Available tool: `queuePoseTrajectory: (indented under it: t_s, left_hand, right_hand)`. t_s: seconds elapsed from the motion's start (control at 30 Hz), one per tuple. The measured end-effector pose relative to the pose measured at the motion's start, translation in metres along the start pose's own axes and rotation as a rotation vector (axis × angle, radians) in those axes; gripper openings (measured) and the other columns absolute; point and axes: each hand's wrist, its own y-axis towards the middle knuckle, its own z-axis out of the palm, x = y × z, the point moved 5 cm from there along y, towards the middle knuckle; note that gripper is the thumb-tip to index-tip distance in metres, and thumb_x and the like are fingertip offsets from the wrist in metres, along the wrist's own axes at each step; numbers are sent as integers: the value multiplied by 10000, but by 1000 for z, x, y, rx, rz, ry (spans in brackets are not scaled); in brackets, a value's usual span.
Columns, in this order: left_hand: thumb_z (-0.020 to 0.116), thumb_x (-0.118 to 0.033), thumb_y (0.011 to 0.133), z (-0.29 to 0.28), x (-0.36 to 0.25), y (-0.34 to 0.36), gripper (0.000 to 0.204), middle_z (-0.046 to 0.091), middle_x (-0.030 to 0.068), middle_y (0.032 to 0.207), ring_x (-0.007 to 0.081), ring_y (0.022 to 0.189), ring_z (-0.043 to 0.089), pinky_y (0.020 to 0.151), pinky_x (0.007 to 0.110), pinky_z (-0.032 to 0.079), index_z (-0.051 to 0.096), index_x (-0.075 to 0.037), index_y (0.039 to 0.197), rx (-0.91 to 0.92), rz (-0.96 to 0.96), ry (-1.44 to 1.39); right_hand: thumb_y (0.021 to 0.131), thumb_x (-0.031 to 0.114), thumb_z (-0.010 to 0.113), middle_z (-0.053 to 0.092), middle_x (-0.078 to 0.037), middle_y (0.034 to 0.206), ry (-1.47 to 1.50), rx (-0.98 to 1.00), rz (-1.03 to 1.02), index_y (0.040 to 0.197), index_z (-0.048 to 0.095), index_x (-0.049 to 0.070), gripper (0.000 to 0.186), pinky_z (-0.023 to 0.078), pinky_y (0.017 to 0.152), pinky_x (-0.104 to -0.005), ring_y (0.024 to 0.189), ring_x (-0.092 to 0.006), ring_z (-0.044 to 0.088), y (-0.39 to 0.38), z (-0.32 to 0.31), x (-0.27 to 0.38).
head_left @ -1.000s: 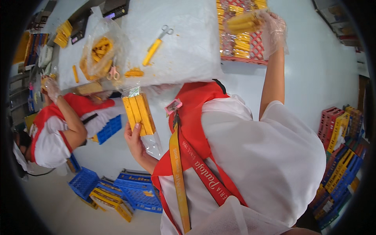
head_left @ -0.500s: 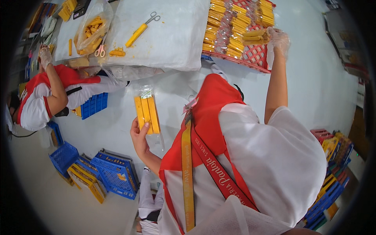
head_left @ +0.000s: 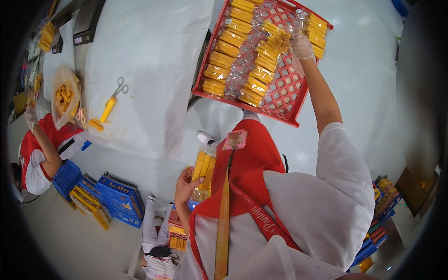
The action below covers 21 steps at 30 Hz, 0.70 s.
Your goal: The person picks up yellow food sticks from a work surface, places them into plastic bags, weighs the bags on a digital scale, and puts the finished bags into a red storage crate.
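Note:
My left hand (head_left: 187,185), in front of my red apron, is closed around a clear packet of yellow sticks (head_left: 204,163), its thumb lying across the front. Out to the right, my right hand (head_left: 302,46) wears a clear plastic glove. It grips the end of another packet of yellow sticks (head_left: 279,43) above the red crate (head_left: 285,100); the glove and shiny film partly hide the fingertips. Rows of similar packets (head_left: 219,60) fill the crate's left and middle, with a short row at its far right corner. Bare red lattice shows near my right forearm.
Left of the crate, a white-covered table (head_left: 149,56) bears scissors (head_left: 120,87), a yellow stick (head_left: 108,109) and a bag of yellow pieces (head_left: 65,98). A co-worker (head_left: 42,154) works at far left. Blue crates (head_left: 120,198) stand on the floor; another person (head_left: 156,242) is below.
My right hand has carried its packet over the crate's packed rows. My left hand has drawn its packet close to my apron. The view has shifted, showing more of the crate.

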Motion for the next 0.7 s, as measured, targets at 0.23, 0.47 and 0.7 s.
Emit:
queuePoseTrajectory:
  t_s: [0.23, 0.47, 0.7]
  left_hand:
    - [813, -66, 749, 39, 14, 25, 557, 680, 127, 1028, 190, 921, 663, 835, 307, 522, 531, 35, 1219, -148, -115, 20]
    - [800, -47, 757, 66, 30, 48, 519, 675, 122, 986, 178, 877, 663, 781, 283, 531, 529, 23, 1194, -173, -137, 64]
    - [793, 1, 746, 76, 41, 51, 513, 675, 130, 1008, 184, 911, 659, 790, 287, 531, 516, 12, 1177, -244, -163, -20]
  right_hand:
    - [876, 105, 551, 686, -150, 913, -288, 201, -241, 933, 633, 85, 103, 534, 723, -405, 838, -308, 665, 116, 49, -99]
    - [838, 41, 550, 696, -98, 870, -732, 266, -664, 893, 666, 67, 131, 532, 717, -333, 831, -226, 675, 179, 90, -69]
    - [877, 78, 534, 644, -89, 1192, -423, 629, -235, 1158, 606, 39, 293, 496, 883, -350, 1023, -268, 638, 234, 171, -48]
